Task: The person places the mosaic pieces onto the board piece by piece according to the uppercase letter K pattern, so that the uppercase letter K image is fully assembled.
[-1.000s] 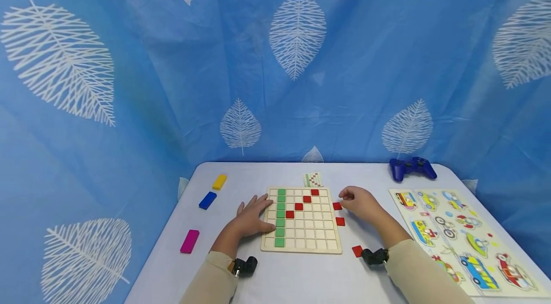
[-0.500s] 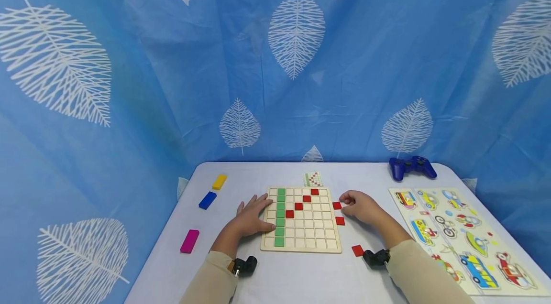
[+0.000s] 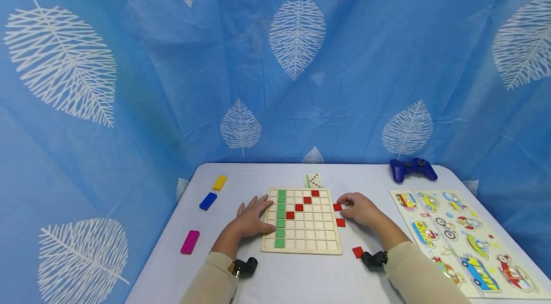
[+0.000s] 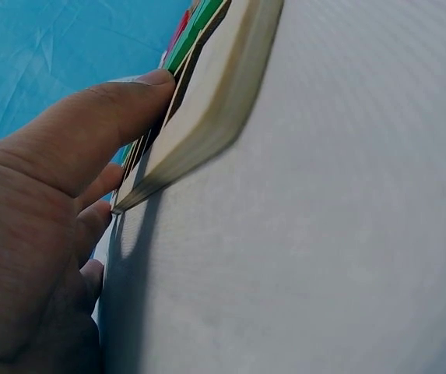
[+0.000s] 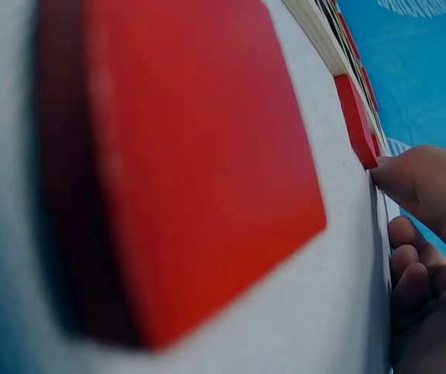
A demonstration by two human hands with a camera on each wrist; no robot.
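Note:
A square wooden grid board (image 3: 316, 245) lies on the table, with a column of green tiles (image 3: 281, 214) on its left side and a diagonal of red tiles (image 3: 299, 207). My left hand (image 3: 249, 220) rests on the board's left edge, fingers spread; the thumb presses near the green column, as the left wrist view shows. Right of the board, my right hand (image 3: 359, 208) pinches a red square tile (image 3: 337, 207) between thumb and forefinger, the other fingers curled under. Another red tile (image 3: 340, 222) lies just nearer, and a third red tile (image 3: 358, 252) is by the right wrist.
A small pattern card (image 3: 313, 180) lies behind the board. Yellow (image 3: 220, 182), blue (image 3: 208, 201) and magenta blocks (image 3: 190, 242) are on the left. At right lie a vehicle picture puzzle (image 3: 460, 242) and a dark blue game controller (image 3: 413, 169). A blue curtain hangs behind.
My right thumb and forefinger have parted and come down around the upper red tile beside the board. The left hand has stayed in place on the board.

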